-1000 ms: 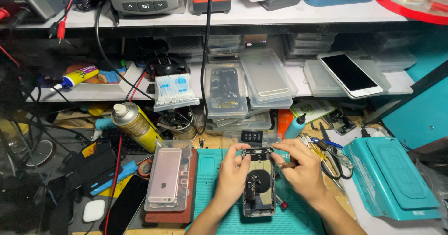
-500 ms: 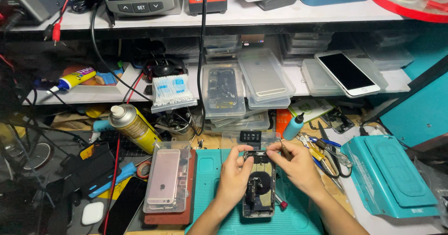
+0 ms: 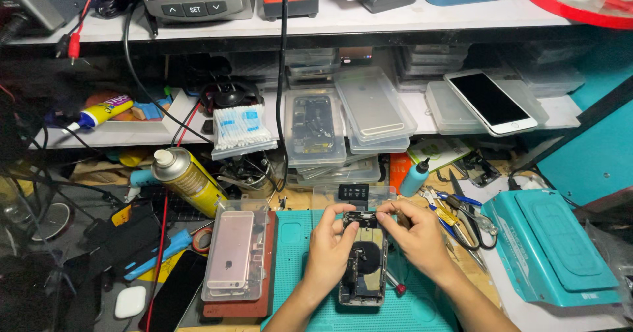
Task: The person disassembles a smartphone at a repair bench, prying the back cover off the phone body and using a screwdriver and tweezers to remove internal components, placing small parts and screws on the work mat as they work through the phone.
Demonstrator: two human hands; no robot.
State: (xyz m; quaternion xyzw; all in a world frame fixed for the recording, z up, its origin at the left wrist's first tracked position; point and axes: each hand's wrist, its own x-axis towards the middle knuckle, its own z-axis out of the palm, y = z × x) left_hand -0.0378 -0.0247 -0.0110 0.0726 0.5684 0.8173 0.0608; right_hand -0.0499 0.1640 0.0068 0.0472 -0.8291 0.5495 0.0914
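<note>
An opened phone body (image 3: pixel 364 274) with bare internals lies lengthwise on a teal work mat (image 3: pixel 290 266). My left hand (image 3: pixel 330 247) grips its left edge, thumb and forefinger pinching near the top end. My right hand (image 3: pixel 412 236) rests on the right edge, its fingertips meeting the left hand's at the phone's top. A red-handled tool (image 3: pixel 394 284) lies beside the phone under my right wrist.
A pink phone in a clear case (image 3: pixel 231 253) sits left of the mat. A yellow spray can (image 3: pixel 188 180), cotton swabs (image 3: pixel 241 129), stacked clear boxes (image 3: pixel 316 127), tweezers and pliers (image 3: pixel 461 213), a teal box (image 3: pixel 557 246) and a white phone (image 3: pixel 491 101) crowd the bench.
Both hands have stayed on the phone's top end with only small finger shifts. The view has tilted down slightly.
</note>
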